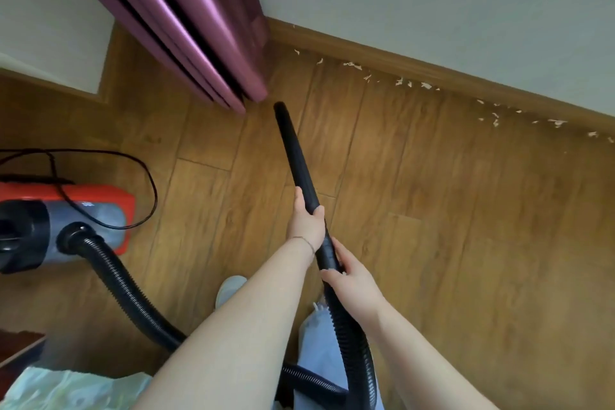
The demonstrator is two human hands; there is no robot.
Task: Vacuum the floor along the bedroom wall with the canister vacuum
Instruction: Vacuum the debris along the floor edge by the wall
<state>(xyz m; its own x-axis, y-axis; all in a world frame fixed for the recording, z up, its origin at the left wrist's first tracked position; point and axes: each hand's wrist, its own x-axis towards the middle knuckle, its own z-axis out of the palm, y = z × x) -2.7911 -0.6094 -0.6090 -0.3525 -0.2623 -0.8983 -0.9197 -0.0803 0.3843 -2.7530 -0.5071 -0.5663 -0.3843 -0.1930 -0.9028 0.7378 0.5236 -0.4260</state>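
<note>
A black vacuum wand (pixel 293 150) points forward over the wooden floor (pixel 432 226), its tip near the foot of a purple standing unit. My left hand (pixel 307 216) grips the wand at its middle. My right hand (pixel 349 271) holds it lower, where the ribbed black hose (pixel 349 336) joins. The hose loops down past my legs and back left to the red and grey canister vacuum (pixel 66 226). White paper scraps (pixel 412 83) lie scattered along the wooden baseboard (pixel 432 71), to the right of the wand's tip.
A tall purple standing unit (pixel 186 27) stands in the corner against the wall. A black power cord (pixel 133 176) loops on the floor by the canister. A pale green bag (pixel 66 389) lies at the bottom left. My slipper (pixel 229 288) shows beneath my left arm.
</note>
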